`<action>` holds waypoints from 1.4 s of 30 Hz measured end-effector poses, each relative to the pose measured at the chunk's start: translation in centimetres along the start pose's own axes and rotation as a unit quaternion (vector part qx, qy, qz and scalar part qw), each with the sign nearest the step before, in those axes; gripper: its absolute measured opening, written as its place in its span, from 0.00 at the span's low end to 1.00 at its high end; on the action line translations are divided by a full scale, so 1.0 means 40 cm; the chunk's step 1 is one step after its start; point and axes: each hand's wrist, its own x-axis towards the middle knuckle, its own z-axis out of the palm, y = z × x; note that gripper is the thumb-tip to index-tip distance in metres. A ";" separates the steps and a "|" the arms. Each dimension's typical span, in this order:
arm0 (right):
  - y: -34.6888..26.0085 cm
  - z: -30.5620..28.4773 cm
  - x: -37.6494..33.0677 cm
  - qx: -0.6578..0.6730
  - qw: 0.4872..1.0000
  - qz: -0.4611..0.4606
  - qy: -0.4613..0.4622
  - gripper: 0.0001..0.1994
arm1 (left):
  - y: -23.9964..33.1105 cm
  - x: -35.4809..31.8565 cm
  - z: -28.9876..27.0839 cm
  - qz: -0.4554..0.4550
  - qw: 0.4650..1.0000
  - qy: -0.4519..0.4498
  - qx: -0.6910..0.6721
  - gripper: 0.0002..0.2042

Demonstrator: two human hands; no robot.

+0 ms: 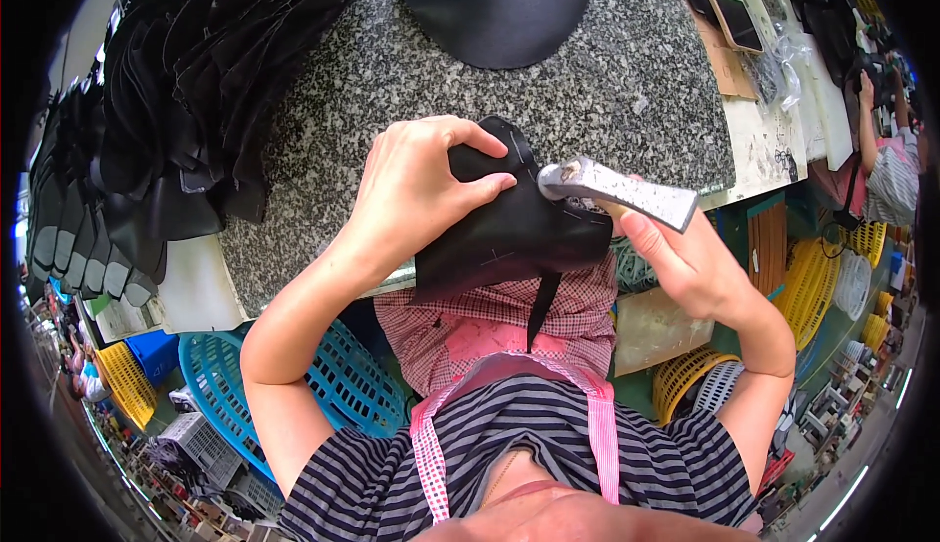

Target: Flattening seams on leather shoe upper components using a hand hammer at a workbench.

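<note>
A black leather piece [509,238] with pale marks and a curved edge lies at the near edge of the stone slab, its lower part hanging over toward my lap. My left hand [416,175] holds it from the left, thumb and index finger bent onto its upper part. In my right hand [685,273] is a hammer, its worn metal head [617,189] over the leather. The hammer's round face touches or nearly touches the piece beside the curved edge; I cannot tell which. My fingers hide most of the handle.
Speckled stone slab [323,150] under the work. Stacked black leather pieces [196,101] crowd the left; another leather piece [499,13] lies at the far side. A phone [727,3] rests far right. Blue basket [211,376] and yellow baskets [685,380] stand below. People work farther off.
</note>
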 end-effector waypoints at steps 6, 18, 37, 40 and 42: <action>-0.052 -0.010 0.016 0.006 0.995 0.041 0.085 0.13 | 0.005 0.000 0.000 -0.003 1.000 -0.011 0.014 0.13; 0.005 0.046 0.044 -0.118 0.992 -0.033 -0.010 0.10 | 0.015 -0.022 -0.006 0.010 0.999 -0.023 0.036 0.14; -0.022 0.058 0.056 -0.031 0.967 -0.208 0.147 0.05 | 0.002 -0.076 -0.002 0.003 1.000 0.015 0.008 0.13; -0.006 0.063 0.064 -0.126 0.989 -0.071 -0.030 0.08 | -0.002 -0.077 -0.002 0.000 1.000 0.010 0.009 0.12; -0.040 0.046 0.063 -0.113 0.990 -0.083 0.013 0.07 | -0.004 -0.083 -0.004 -0.016 1.000 0.009 0.010 0.12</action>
